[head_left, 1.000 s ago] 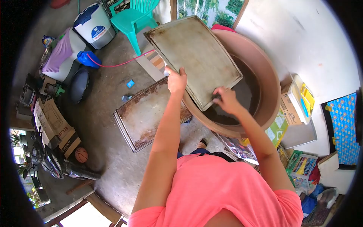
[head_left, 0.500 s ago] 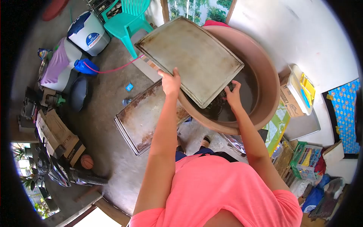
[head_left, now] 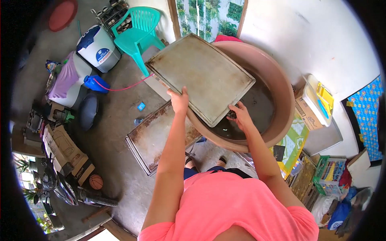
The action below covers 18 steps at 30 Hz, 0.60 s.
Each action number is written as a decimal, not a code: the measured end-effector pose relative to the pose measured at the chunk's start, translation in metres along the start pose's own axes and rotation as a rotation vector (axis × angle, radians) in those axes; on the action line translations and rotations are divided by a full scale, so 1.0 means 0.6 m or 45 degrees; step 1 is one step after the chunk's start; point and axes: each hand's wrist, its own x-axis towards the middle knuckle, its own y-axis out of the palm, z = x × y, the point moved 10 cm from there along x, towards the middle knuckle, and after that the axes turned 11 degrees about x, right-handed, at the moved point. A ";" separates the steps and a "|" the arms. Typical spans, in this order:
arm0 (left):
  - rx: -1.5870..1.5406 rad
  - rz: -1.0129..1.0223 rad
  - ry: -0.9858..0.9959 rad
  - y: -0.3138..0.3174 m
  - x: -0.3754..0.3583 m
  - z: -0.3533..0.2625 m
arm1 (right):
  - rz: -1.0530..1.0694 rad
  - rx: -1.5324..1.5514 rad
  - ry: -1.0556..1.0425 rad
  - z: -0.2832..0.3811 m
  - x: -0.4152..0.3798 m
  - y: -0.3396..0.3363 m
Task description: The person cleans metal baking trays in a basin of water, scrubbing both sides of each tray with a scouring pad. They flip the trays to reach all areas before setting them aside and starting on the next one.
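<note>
Gripping the tray point(head_left: 201, 76) edge with my left hand point(head_left: 179, 100) over the basin point(head_left: 281, 86), my right hand point(head_left: 240, 114) pinches a dark scrubber point(head_left: 232, 115) beneath its corner.

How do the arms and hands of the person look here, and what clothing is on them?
Both arms are bare from the short sleeves down. The left hand and the right hand wear no gloves, and no watch, ring or bracelet can be seen. The short sleeves belong to a plain coral-pink T-shirt without any visible print or marking.
</note>
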 end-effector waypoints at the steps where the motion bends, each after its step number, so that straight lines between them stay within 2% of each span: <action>1: -0.053 -0.017 0.015 -0.001 0.003 0.003 | 0.025 -0.004 -0.008 0.006 -0.006 0.010; 5: -0.261 -0.015 -0.041 0.006 -0.006 0.026 | 0.057 -0.017 -0.011 -0.006 -0.029 0.042; 8: -0.275 -0.023 -0.044 0.007 -0.017 0.032 | 0.055 -0.225 0.086 -0.034 -0.036 0.038; 12: -0.182 -0.011 -0.036 -0.014 -0.032 0.010 | 0.329 -1.055 -0.412 0.014 -0.035 0.016; 13: -0.169 -0.015 -0.054 -0.017 -0.034 0.007 | 0.285 -1.167 -0.296 0.039 -0.056 0.019; 18: -0.159 -0.018 0.003 -0.020 -0.033 -0.001 | 0.177 -1.217 -0.696 0.148 -0.095 0.098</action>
